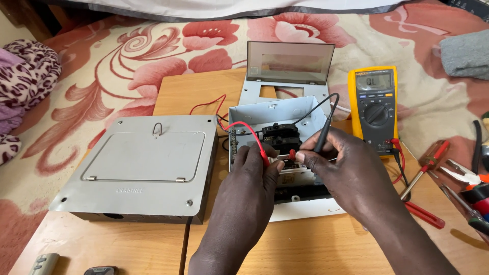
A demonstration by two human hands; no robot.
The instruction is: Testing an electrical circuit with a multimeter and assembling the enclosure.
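Lying to the left of the fingers, a closed grey metal box (137,168) rested on the wooden counter (316,244). The left hand (253,168) pinched the red probe (265,155), its fingers (275,165) closed on the shaft. Just beyond the fingertips stood the open white enclosure (277,114) with a black breaker (281,135) inside. The right hand (338,163) gripped the black probe (322,135), fingers (308,158) folded around it, tip hidden behind them. To the right of those fingers leaned a yellow multimeter (374,107); farther right lay red-handled screwdrivers (425,165) and pliers (466,177).
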